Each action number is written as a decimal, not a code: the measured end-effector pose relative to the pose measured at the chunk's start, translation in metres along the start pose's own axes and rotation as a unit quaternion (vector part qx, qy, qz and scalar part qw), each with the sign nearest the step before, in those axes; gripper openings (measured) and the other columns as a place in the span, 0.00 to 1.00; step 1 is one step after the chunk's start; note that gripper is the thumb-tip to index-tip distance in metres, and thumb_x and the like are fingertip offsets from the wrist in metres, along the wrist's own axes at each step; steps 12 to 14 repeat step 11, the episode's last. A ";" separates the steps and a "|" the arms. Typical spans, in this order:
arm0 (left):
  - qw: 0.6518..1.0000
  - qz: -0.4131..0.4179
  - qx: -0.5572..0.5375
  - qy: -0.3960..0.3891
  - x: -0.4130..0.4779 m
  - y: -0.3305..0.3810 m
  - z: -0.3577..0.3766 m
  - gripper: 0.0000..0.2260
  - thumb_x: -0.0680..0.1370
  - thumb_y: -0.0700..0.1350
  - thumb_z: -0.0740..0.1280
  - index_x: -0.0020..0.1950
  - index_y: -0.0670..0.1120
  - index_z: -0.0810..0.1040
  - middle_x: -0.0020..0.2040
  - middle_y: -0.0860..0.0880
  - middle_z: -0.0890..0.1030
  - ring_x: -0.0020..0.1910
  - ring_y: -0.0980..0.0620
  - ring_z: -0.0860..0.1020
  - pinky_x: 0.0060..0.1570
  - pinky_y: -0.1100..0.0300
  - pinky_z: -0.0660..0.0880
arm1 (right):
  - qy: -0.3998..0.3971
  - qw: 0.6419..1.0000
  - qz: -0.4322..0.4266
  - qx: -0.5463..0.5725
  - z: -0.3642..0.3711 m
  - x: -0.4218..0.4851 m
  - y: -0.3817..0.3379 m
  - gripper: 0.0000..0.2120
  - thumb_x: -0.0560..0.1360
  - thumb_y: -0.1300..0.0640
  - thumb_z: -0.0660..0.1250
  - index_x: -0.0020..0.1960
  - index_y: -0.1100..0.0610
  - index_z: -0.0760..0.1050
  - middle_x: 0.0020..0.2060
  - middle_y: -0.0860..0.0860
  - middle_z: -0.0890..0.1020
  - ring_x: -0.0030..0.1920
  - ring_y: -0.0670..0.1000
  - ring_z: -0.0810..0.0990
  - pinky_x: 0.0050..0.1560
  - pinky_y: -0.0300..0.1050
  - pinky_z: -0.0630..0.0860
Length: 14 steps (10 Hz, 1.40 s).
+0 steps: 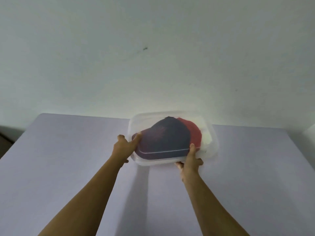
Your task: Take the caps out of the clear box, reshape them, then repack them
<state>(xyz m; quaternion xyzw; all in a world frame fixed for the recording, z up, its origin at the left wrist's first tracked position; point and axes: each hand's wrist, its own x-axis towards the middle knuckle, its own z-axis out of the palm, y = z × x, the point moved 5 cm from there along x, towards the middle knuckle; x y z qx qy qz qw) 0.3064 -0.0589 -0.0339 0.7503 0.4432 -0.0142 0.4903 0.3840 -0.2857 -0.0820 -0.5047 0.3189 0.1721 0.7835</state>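
A clear plastic box (pixel 212 143) rests near the far edge of the table, tilted toward me. Inside it a dark navy cap (pixel 163 138) lies in front, a red cap (pixel 193 132) sits behind it, and something white (pixel 205 132) shows at the back right. My left hand (pixel 125 145) grips the box's left side, thumb on the rim near the navy cap's brim. My right hand (pixel 190 161) holds the box's near right corner, thumb over the rim and fingers under it.
The table (pixel 68 159) is covered with a pale lilac cloth and runs wide to both sides. A plain white wall (pixel 153 57) rises right behind the box. A dark gap shows at the table's far left.
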 end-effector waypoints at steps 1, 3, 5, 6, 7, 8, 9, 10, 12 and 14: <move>0.995 -0.016 -0.094 -0.018 0.015 -0.001 0.025 0.29 0.74 0.59 0.67 0.66 0.42 0.64 0.57 0.44 0.74 0.50 0.42 0.77 0.42 0.47 0.81 | 0.022 0.999 0.012 0.029 0.014 0.019 0.006 0.31 0.73 0.46 0.68 0.67 0.50 0.54 0.58 0.59 0.72 0.53 0.59 0.78 0.53 0.60 0.78; 0.991 -0.033 -0.127 -0.017 0.053 -0.009 0.035 0.24 0.74 0.55 0.69 0.64 0.43 0.70 0.54 0.44 0.77 0.48 0.42 0.79 0.42 0.44 0.81 | 0.041 0.999 0.034 0.006 0.013 0.052 0.015 0.28 0.72 0.49 0.70 0.62 0.56 0.59 0.54 0.59 0.74 0.53 0.59 0.78 0.51 0.54 0.79; 0.992 -0.035 -0.114 -0.036 0.091 -0.011 0.044 0.26 0.74 0.55 0.69 0.67 0.44 0.69 0.57 0.42 0.77 0.50 0.40 0.79 0.44 0.43 0.81 | 0.046 0.998 0.012 -0.043 0.011 0.079 0.023 0.23 0.70 0.50 0.72 0.60 0.60 0.71 0.57 0.56 0.79 0.55 0.56 0.79 0.48 0.44 0.78; 0.991 -0.045 -0.120 -0.043 0.107 -0.012 0.051 0.27 0.74 0.56 0.69 0.68 0.43 0.69 0.58 0.42 0.77 0.51 0.39 0.78 0.45 0.43 0.81 | 0.005 0.999 0.001 -0.042 0.018 0.091 0.018 0.19 0.71 0.54 0.71 0.59 0.54 0.71 0.57 0.54 0.78 0.58 0.56 0.77 0.55 0.48 0.76; 0.989 -0.052 -0.130 -0.044 0.116 -0.014 0.053 0.29 0.73 0.56 0.69 0.68 0.43 0.69 0.59 0.41 0.77 0.52 0.38 0.78 0.45 0.43 0.81 | -0.015 0.998 -0.014 -0.052 0.024 0.096 0.012 0.19 0.71 0.54 0.71 0.59 0.52 0.70 0.57 0.53 0.77 0.56 0.54 0.77 0.57 0.49 0.75; 0.989 -0.056 -0.131 -0.038 0.125 -0.012 0.053 0.30 0.72 0.57 0.70 0.68 0.42 0.68 0.59 0.41 0.76 0.52 0.38 0.78 0.45 0.42 0.81 | -0.047 0.995 -0.026 -0.080 0.032 0.098 0.006 0.18 0.72 0.53 0.70 0.58 0.49 0.68 0.57 0.51 0.76 0.56 0.53 0.76 0.56 0.49 0.74; 0.990 -0.055 -0.127 -0.038 0.129 -0.010 0.052 0.30 0.72 0.57 0.70 0.68 0.42 0.68 0.59 0.41 0.76 0.52 0.38 0.78 0.45 0.42 0.81 | -0.062 0.993 -0.031 -0.099 0.033 0.103 0.007 0.20 0.72 0.52 0.70 0.60 0.48 0.67 0.58 0.51 0.75 0.58 0.54 0.75 0.56 0.50 0.74; 0.996 -0.037 -0.077 -0.014 0.120 -0.002 0.050 0.33 0.73 0.59 0.67 0.71 0.42 0.64 0.64 0.40 0.73 0.59 0.37 0.75 0.53 0.42 0.78 | -0.085 0.987 -0.026 -0.134 0.030 0.101 0.007 0.26 0.71 0.47 0.69 0.65 0.49 0.65 0.60 0.49 0.73 0.64 0.56 0.72 0.59 0.54 0.74; 0.998 -0.006 -0.016 0.062 0.108 0.003 0.046 0.33 0.75 0.60 0.63 0.74 0.42 0.61 0.70 0.40 0.69 0.66 0.37 0.70 0.63 0.43 0.71 | -0.075 0.977 -0.015 -0.199 0.025 0.091 0.010 0.35 0.67 0.36 0.68 0.68 0.52 0.65 0.62 0.50 0.72 0.64 0.57 0.71 0.62 0.55 0.72; 0.998 -0.006 -0.016 0.062 0.108 0.003 0.046 0.33 0.75 0.60 0.63 0.74 0.42 0.61 0.70 0.40 0.69 0.66 0.37 0.70 0.63 0.43 0.71 | -0.075 0.977 -0.015 -0.199 0.025 0.091 0.010 0.35 0.67 0.36 0.68 0.68 0.52 0.65 0.62 0.50 0.72 0.64 0.57 0.71 0.62 0.55 0.72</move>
